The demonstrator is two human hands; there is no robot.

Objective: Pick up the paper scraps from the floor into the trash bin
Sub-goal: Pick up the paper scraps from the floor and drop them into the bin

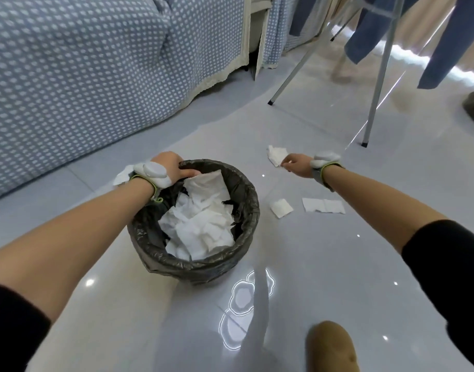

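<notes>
Right grip (297, 165) pinching paper scrap (276, 154); left grip (171, 167) curled over trash bin rim (253, 202)

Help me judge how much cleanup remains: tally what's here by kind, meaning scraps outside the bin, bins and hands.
Paper scraps outside the bin: 4 (far scrap pinched by the right hand, small square scrap, long strip, scrap behind the left wrist)
Bins: 1 (trash bin, paper heap inside uncountable)
Hands: 2 (left hand grips the bin rim)
Total: 7

Scrap (122, 175) half behind L hand (172, 167)
</notes>
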